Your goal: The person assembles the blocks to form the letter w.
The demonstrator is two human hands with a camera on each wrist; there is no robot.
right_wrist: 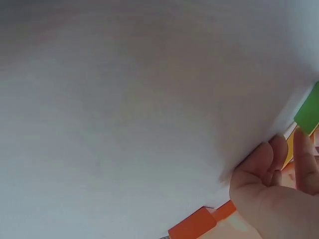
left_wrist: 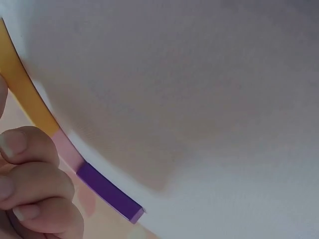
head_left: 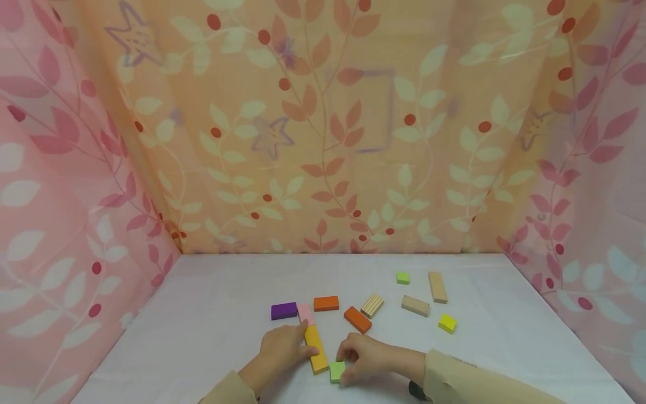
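Observation:
My left hand (head_left: 285, 345) lies along a long yellow block (head_left: 315, 350), thumb on its near part and index finger by its far end. That far end meets a pink block (head_left: 305, 315), and a purple block (head_left: 284, 310) adjoins the pink one at an angle. In the left wrist view my other fingers (left_wrist: 37, 184) are curled beside the row. My right hand (head_left: 370, 356) pinches a light green block (head_left: 337, 372) between thumb and fingers, close to the yellow block's near end. In the right wrist view, a fingertip meets the green block (right_wrist: 309, 112).
Beyond my hands lie two orange blocks (head_left: 326, 303), a ridged wooden block (head_left: 372, 306) and two plain wooden blocks (head_left: 416, 305). A small yellow block (head_left: 447, 323) and another green block (head_left: 402, 278) are to the right. Patterned cloth (head_left: 323, 140) walls the white table's back and sides.

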